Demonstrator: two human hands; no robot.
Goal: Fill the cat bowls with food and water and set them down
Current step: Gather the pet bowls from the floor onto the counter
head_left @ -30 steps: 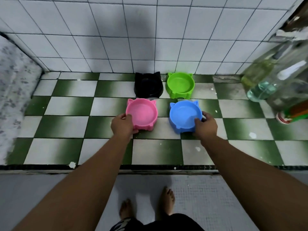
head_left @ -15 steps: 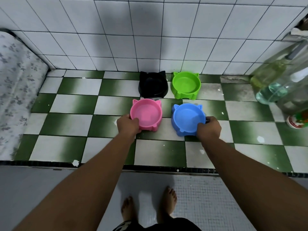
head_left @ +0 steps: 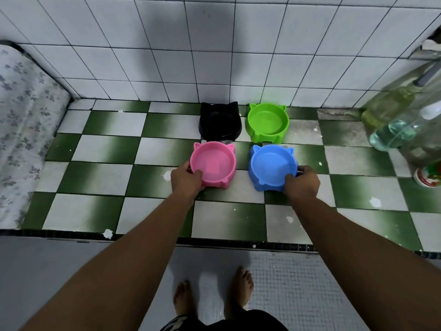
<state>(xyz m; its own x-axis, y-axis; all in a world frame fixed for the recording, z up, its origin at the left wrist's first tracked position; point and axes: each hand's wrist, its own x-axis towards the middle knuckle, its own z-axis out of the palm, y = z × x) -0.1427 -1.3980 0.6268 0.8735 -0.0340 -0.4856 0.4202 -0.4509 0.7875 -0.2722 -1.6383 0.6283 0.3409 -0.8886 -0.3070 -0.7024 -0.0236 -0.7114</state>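
Note:
Four cat-eared bowls stand in a square on the green-and-white checkered ledge [head_left: 100, 149]. The black bowl [head_left: 219, 121] and the green bowl [head_left: 268, 121] are at the back by the wall. In front, my left hand [head_left: 186, 179] grips the near-left rim of the pink bowl [head_left: 213, 163], thumb inside the rim. My right hand [head_left: 301, 181] grips the near-right side of the blue bowl [head_left: 272, 164]. All the bowls look empty inside.
Clear bottles [head_left: 393, 120] with liquid stand at the right end of the ledge, with a red-and-green labelled container [head_left: 427, 174] beside them. A flowered cloth [head_left: 21, 130] covers the left side. White tiled wall behind. My bare feet [head_left: 214, 295] stand on the grey floor below.
The view has tilted and shifted a little. Both hands have closed tighter round the pink and blue bowls, which stay in roughly the same spots on the ledge.

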